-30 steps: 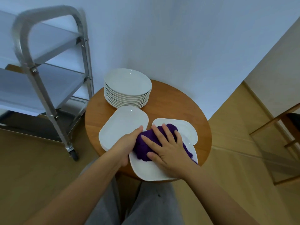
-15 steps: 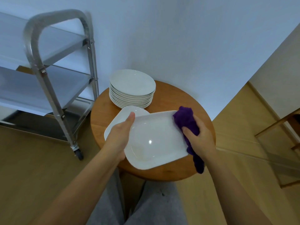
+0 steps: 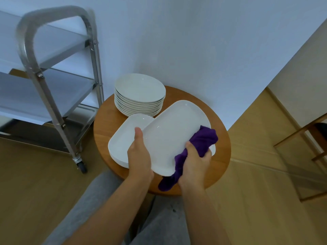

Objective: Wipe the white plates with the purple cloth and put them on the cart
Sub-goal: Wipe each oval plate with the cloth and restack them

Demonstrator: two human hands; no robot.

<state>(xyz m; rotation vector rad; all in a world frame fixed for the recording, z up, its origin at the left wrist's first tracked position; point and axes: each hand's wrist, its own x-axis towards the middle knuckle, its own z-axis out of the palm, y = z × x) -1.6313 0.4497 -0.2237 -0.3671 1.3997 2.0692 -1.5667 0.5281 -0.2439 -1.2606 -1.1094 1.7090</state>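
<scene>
A steel three-shelf cart on castors is standing at the left, just beside a round wooden table that is sitting against the white wall. On the table's far side a stack of round white plates is resting, and nearer the person a low stack of rectangular white plates is lying flat. The person, seated in grey trousers, is holding one rectangular white plate tilted above the table, partly over the low stack. The left hand is gripping that plate's near left edge, thumb lying on the upper face and fingers hidden beneath. The right hand is clutching the bunched purple cloth, fingers curled round it, and pressing it against the plate's right edge; a tail of the cloth is hanging below the plate.
</scene>
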